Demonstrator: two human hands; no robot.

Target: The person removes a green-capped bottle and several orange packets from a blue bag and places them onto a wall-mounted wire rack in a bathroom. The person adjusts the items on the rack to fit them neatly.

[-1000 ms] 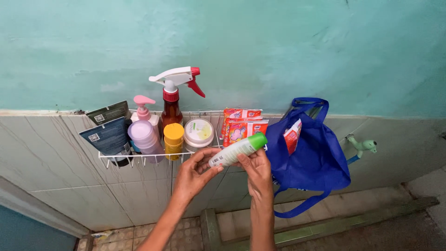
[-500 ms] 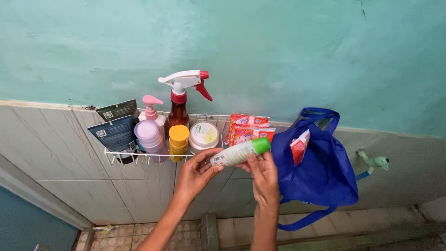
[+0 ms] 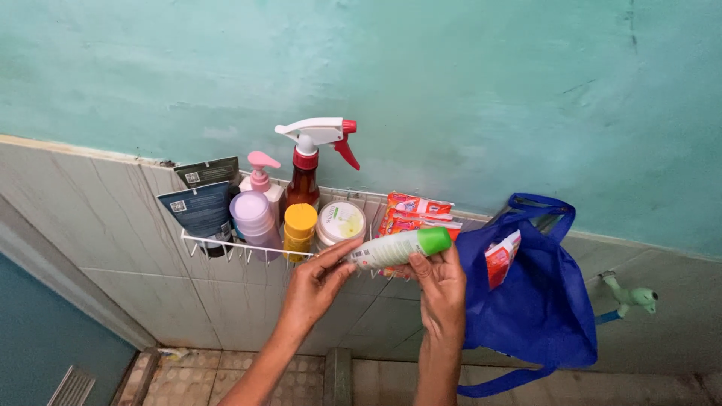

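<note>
I hold a white tube with a green cap [image 3: 397,247] level in front of a white wire wall rack [image 3: 197,242]. My right hand [image 3: 440,287] grips the capped end from below. My left hand [image 3: 314,284] pinches the other end with its fingertips. On the rack stand two dark tubes [image 3: 201,207], a pink pump bottle [image 3: 256,214], a brown spray bottle with a white and red trigger [image 3: 307,167], a yellow-lidded jar [image 3: 299,229], a round white tub [image 3: 341,222] and orange packets [image 3: 416,210].
A blue cloth bag [image 3: 534,301] hangs on the wall right of the rack with a red and white packet [image 3: 502,257] sticking out. A green tap [image 3: 630,295] juts out further right. The wall is teal above and grey tile below, over a patterned floor [image 3: 226,380].
The view has shifted so rack and bag sit further right in the picture. The tube has tipped from slanted to nearly level, still held by both hands.
</note>
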